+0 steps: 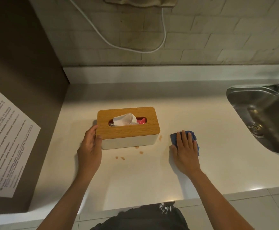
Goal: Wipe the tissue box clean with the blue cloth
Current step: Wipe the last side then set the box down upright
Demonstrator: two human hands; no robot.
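Note:
The tissue box [130, 130] has a white body and a wooden lid, with a white tissue sticking out of its slot. It stands in the middle of the white counter [152, 180]. My left hand [90, 146] holds the box's left end, thumb on the lid's edge. To the right of the box, apart from it, a folded blue cloth [174, 138] lies flat on the counter. My right hand [184, 150] rests palm down on the cloth with fingers spread, covering most of it.
Small orange-brown drips [120, 158] mark the counter in front of the box. A steel sink [264, 117] with a tap is set in at the right. A dark panel with a printed sheet [6, 146] stands at the left. A white cable [135, 49] hangs on the tiled wall behind.

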